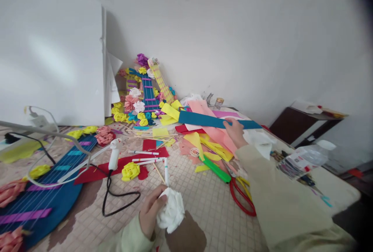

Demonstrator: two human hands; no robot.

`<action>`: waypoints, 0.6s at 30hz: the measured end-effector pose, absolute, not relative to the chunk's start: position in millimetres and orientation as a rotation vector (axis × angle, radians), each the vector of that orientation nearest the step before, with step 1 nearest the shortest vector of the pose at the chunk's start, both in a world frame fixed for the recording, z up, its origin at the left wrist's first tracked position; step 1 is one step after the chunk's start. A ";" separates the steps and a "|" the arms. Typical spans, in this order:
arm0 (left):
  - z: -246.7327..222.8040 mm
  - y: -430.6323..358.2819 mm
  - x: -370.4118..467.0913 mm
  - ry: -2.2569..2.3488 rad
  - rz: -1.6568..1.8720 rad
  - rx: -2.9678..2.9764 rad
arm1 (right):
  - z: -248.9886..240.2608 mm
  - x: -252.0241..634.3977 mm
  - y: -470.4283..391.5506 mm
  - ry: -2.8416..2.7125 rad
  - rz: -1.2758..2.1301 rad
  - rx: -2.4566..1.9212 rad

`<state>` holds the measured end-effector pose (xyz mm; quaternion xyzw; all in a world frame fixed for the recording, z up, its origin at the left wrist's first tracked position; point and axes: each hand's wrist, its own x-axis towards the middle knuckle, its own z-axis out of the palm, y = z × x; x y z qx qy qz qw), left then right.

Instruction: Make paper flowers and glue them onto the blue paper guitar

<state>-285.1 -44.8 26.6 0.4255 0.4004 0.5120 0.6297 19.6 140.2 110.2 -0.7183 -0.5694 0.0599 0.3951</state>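
My left hand is closed on a white crepe-like flower close to the table's front. Out to the right, my right hand reaches over the table with fingers closed on the lower edge of a long blue strip. That strip lies across pink sheets and yellow pieces. A yellow flower rests left of my left hand, near several white sticks. A white glue gun stands nearby with its black cord on the table.
Red-handled scissors and a green tool lie below my right forearm. At left is a blue guitar-shaped piece with flowers. Decorated instrument shapes lean at the back wall. A clear plastic bottle lies right.
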 end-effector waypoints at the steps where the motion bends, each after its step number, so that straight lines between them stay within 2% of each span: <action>1: 27.5 -44.4 -285.5 0.920 1.166 0.991 | 108.5 7.4 134.1 -1.524 0.174 -1.774; 8: 29.5 -44.5 -286.1 0.949 1.133 1.028 | 65.1 -48.9 86.6 -1.973 0.332 -1.545; 12: 28.9 -45.5 -285.6 0.937 1.124 1.052 | 47.4 -34.2 95.2 -2.024 0.410 -1.695; 18: 29.2 -45.4 -284.8 0.923 1.124 1.077 | 36.9 -2.0 120.8 -2.035 0.328 -1.942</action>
